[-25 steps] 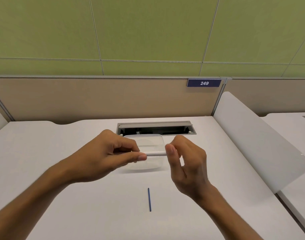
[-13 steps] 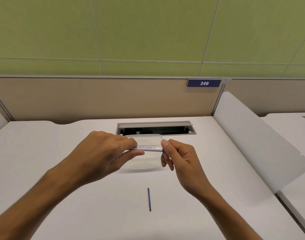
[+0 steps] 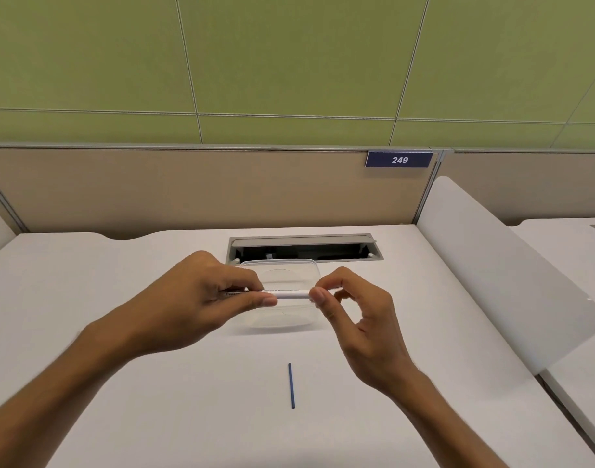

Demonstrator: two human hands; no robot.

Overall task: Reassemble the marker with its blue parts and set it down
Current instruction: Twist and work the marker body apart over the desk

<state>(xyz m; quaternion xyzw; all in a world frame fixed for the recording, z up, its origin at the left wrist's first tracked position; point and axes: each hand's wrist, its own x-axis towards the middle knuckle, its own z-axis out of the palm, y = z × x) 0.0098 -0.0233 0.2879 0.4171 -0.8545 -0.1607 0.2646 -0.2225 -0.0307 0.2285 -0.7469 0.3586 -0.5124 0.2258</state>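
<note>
The person is holding the white marker [image 3: 291, 294] level in the air above the middle of the bench [image 3: 120, 383], lying left to right over a clear plastic container [image 3: 279, 319] that is sitting just in front of the cable slot [image 3: 302, 248] at the bench's far edge. The left hand [image 3: 201, 298] is gripping the marker's left half, its fingers [image 3: 245, 280] curled over the top and the thumb pressing from below, which is probably serving to steady the barrel so that it cannot turn or slip. The right hand [image 3: 356, 309] is pinching the right end between thumb and forefinger, with the other fingers hanging loosely curled and holding nothing; that light pinch looks suited to pushing or twisting a small end piece home, though the piece itself is hidden under the fingertips, so whether it is seated cannot be told.

A thin blue rod [image 3: 291, 386] is lying on the bench nearer the person, pointing toward the near edge and well apart from both hands. It is most likely one of the blue parts waiting to go back in, so the reassembly appears unfinished. Working over the container may be guarding against a dropped part rolling away.
</note>
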